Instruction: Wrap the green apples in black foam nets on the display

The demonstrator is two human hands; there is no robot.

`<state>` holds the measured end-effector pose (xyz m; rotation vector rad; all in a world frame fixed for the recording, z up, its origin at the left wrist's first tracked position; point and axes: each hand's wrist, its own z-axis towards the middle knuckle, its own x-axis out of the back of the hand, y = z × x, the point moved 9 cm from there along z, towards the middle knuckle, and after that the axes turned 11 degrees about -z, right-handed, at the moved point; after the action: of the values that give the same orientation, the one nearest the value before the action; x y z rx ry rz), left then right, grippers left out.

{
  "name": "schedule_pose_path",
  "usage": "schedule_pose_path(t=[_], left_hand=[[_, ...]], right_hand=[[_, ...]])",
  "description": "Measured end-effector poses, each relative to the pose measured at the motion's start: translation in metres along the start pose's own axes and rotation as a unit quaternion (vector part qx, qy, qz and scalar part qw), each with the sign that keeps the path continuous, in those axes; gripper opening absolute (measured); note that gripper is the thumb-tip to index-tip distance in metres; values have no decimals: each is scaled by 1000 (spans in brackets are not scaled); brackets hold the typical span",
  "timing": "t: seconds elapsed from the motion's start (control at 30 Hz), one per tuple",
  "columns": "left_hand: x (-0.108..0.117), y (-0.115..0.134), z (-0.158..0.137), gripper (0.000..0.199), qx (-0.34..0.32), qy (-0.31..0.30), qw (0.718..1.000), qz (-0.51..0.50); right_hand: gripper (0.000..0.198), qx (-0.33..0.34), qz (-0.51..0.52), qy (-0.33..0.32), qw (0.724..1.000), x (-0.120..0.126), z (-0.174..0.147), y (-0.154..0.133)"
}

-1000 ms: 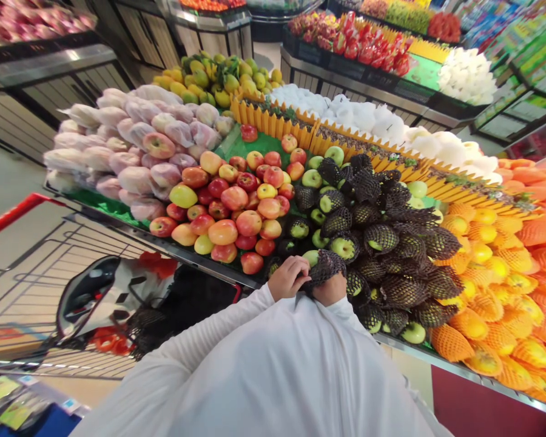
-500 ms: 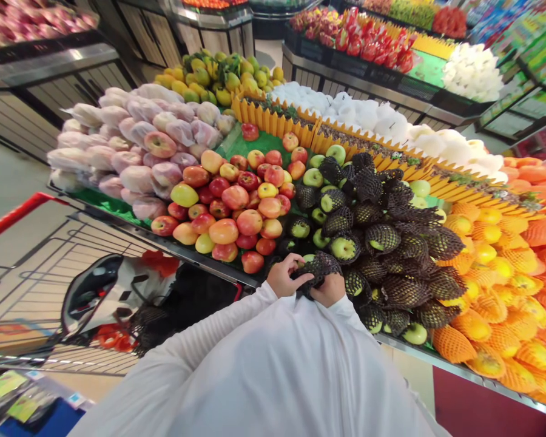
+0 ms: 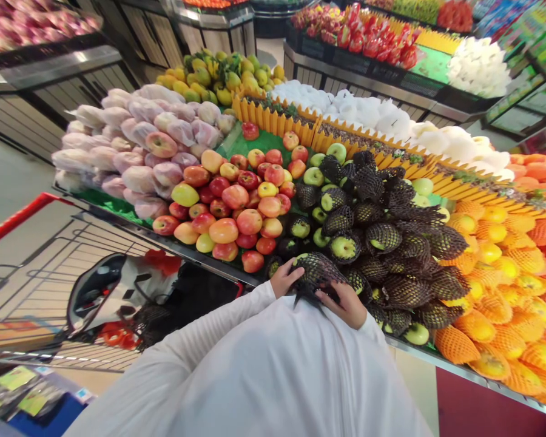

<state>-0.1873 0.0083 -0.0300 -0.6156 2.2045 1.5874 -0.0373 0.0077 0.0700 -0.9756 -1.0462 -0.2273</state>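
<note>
Head view: both hands cup one netted apple [image 3: 316,271] at the near edge of the table [image 3: 473,373], the left hand [image 3: 283,280] clamped on its left side and the right hand [image 3: 346,301] beneath it, so the black net [image 3: 313,292] can be gripped from both ends; red apples [image 3: 236,212] lie just left.

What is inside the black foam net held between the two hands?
The black foam net, held by left hand and right hand, shows only slivers of green through its mesh, like the netted green apples nearby; the fruit itself is covered.

Tiered produce stands [image 3: 382,76] line grey floor [image 3: 9,182].
</note>
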Motion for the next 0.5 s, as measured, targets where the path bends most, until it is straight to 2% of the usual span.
schedule_pose_path(t=[0.07,0.1,0.13,0.2,0.27,0.3,0.37,0.43,0.5], left_hand=[[5,-4,2,55,6,23,998,-52],[7,-6,4,54,7,30,997,-63],[9,-8,5,54,11,38,996,-79],[10,-12,6,53,20,49,993,-109],[7,-13,4,55,30,46,989,-135],[4,-13,3,56,33,41,988,-146],[-3,-11,-1,58,37,22,986,-163],[-9,-8,-5,59,41,0,984,-172],[-14,-8,-7,60,51,-19,982,-179]], right_hand=[[30,19,103,-5,994,22,-5,-14],[30,0,168,2,986,32,-6,-14],[27,-30,241,32,969,42,-7,-9],[18,-113,366,130,914,56,-10,13],[17,-197,424,194,862,49,-14,38],[21,-231,430,192,852,38,-14,47],[33,-267,421,142,855,12,-9,52],[41,-258,422,100,863,-8,-2,47],[41,-236,430,93,866,-14,2,39]])
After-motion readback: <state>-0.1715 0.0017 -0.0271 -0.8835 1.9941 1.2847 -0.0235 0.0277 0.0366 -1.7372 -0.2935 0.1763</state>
